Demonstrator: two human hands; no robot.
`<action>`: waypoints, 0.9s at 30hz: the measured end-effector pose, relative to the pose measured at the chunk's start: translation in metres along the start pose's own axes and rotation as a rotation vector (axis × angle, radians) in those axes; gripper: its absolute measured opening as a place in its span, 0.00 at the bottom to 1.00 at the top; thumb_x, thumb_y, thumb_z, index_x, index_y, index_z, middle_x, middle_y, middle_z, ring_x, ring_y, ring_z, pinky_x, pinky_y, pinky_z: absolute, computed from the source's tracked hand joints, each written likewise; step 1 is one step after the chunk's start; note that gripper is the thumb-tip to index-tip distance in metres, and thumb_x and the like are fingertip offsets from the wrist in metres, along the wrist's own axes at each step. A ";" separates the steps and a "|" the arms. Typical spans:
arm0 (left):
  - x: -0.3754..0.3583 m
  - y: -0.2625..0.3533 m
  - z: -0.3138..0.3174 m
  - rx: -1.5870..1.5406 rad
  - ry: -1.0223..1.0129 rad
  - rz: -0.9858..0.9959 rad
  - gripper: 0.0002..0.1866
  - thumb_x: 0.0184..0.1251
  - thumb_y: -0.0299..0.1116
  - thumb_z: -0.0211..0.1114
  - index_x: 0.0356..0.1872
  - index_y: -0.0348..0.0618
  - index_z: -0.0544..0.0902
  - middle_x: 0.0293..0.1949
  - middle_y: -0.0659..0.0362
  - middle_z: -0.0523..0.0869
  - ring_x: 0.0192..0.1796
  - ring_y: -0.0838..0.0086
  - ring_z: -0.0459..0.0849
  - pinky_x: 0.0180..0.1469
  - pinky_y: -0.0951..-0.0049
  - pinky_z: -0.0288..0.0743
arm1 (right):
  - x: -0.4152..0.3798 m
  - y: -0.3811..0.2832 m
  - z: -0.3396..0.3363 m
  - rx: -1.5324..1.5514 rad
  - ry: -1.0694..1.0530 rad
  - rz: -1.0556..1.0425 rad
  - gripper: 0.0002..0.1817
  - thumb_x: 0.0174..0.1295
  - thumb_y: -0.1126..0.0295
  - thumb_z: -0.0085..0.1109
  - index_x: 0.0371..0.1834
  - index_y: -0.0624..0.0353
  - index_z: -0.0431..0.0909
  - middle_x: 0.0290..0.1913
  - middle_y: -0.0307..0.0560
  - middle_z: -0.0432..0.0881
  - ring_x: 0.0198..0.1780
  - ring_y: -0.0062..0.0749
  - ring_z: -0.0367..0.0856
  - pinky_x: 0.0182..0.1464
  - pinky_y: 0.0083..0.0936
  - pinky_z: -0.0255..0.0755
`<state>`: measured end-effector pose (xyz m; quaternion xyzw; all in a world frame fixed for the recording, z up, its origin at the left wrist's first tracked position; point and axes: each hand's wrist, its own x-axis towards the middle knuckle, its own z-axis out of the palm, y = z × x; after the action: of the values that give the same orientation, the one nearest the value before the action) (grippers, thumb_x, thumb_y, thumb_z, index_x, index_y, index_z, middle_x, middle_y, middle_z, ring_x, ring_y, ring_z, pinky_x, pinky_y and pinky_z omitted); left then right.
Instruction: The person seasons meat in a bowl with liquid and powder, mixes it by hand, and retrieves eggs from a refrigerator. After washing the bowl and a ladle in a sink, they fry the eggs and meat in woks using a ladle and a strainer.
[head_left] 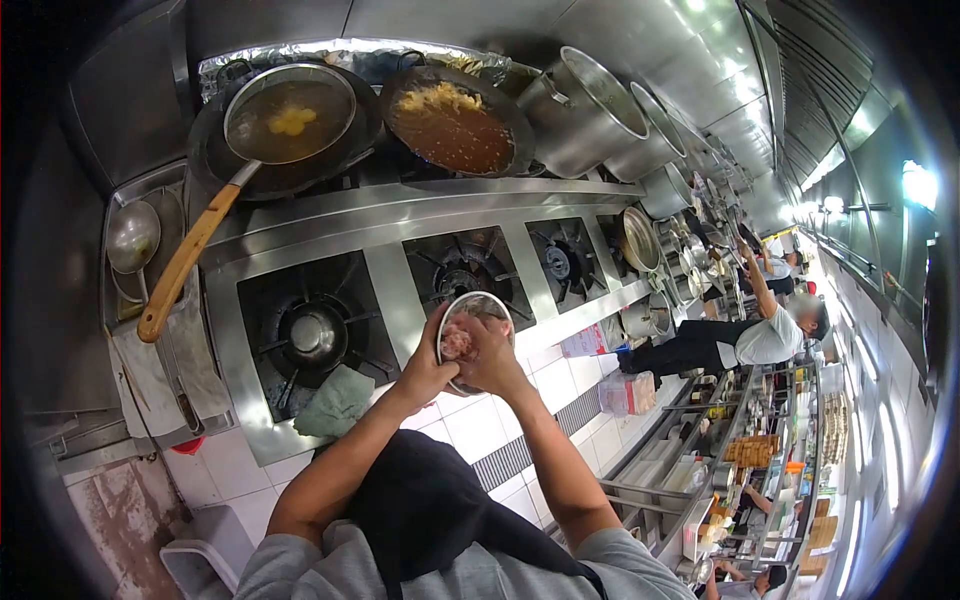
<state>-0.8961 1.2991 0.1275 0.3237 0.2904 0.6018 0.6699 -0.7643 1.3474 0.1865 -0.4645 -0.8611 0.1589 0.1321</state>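
A round metal bowl (476, 297) is held in front of me, tilted toward my view, over the front edge of the stove. My left hand (426, 372) is closed around its left side, with the thumb near the rim. Inside lies pinkish raw meat (456, 342). My right hand (494, 358) reaches into the bowl with its fingers curled on the meat; the fingertips are partly hidden. Below the bowl's left side, a folded green cloth (338, 402) rests on the stove's front edge.
A long-handled strainer (200, 245) lies across a wok at the back left. Beside it stands a wok of brown liquid (455, 130). Large steel pots (585, 115) line the back. Burners (312, 335) sit just behind my hands. Another person (765, 335) works farther along the stove.
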 end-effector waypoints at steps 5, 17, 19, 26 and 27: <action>0.003 -0.011 -0.012 0.056 -0.077 0.020 0.49 0.48 0.10 0.50 0.73 0.52 0.44 0.66 0.51 0.61 0.67 0.65 0.64 0.62 0.71 0.70 | -0.001 0.008 0.011 0.005 0.089 -0.005 0.17 0.35 0.70 0.70 0.35 0.52 0.83 0.42 0.50 0.80 0.42 0.51 0.79 0.41 0.39 0.75; -0.006 -0.001 -0.013 -0.131 0.021 -0.127 0.50 0.50 0.09 0.50 0.74 0.55 0.40 0.66 0.51 0.62 0.66 0.64 0.67 0.63 0.67 0.71 | -0.002 -0.020 -0.049 0.063 -0.251 -0.242 0.30 0.41 0.80 0.65 0.53 0.53 0.75 0.54 0.53 0.75 0.52 0.54 0.76 0.55 0.39 0.72; -0.011 0.009 -0.013 -0.136 0.032 -0.157 0.50 0.50 0.09 0.50 0.74 0.55 0.40 0.66 0.50 0.62 0.66 0.64 0.68 0.63 0.66 0.71 | -0.004 -0.022 -0.056 0.351 -0.202 -0.032 0.32 0.40 0.76 0.70 0.54 0.55 0.74 0.57 0.58 0.73 0.54 0.56 0.75 0.54 0.40 0.73; -0.005 0.003 -0.006 0.000 -0.045 -0.030 0.51 0.48 0.11 0.50 0.74 0.56 0.40 0.66 0.49 0.61 0.65 0.60 0.68 0.55 0.67 0.78 | 0.002 0.004 0.003 0.033 -0.053 -0.146 0.25 0.38 0.67 0.69 0.46 0.55 0.80 0.46 0.60 0.78 0.43 0.57 0.79 0.47 0.42 0.75; -0.003 -0.002 -0.006 -0.001 -0.050 0.020 0.51 0.48 0.11 0.50 0.74 0.57 0.40 0.66 0.49 0.60 0.65 0.58 0.68 0.49 0.63 0.82 | 0.001 0.006 0.010 0.037 -0.054 -0.152 0.25 0.38 0.67 0.69 0.46 0.55 0.80 0.46 0.60 0.78 0.43 0.57 0.79 0.47 0.42 0.75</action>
<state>-0.8999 1.2969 0.1216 0.3411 0.2701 0.6005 0.6709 -0.7641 1.3501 0.1748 -0.3910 -0.8940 0.1766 0.1289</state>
